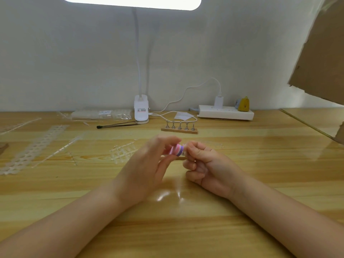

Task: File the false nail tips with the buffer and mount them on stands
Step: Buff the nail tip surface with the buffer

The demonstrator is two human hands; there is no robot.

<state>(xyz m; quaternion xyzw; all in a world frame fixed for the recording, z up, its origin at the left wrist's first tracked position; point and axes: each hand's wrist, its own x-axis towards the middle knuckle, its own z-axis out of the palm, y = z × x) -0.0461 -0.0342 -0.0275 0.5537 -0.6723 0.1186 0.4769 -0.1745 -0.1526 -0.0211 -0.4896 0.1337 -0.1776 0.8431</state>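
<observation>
Two hands at frame centre: left hand (pixel 149 164) gripping a pink-and-purple buffer (pixel 176 150), right hand (pixel 201 162) curled, pinching something too small to identify. Stands (pixel 179 128) just above, unloaded.

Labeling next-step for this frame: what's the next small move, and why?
Probably another short stroke of the buffer across the nail tip. The left hand holds the buffer against the tip pinched in the right hand, and the five pegs of the stand behind look bare, so filing seems unfinished before mounting.

Home nail-craft desk (pixel 186 229), clip lamp (pixel 141 108)
</observation>
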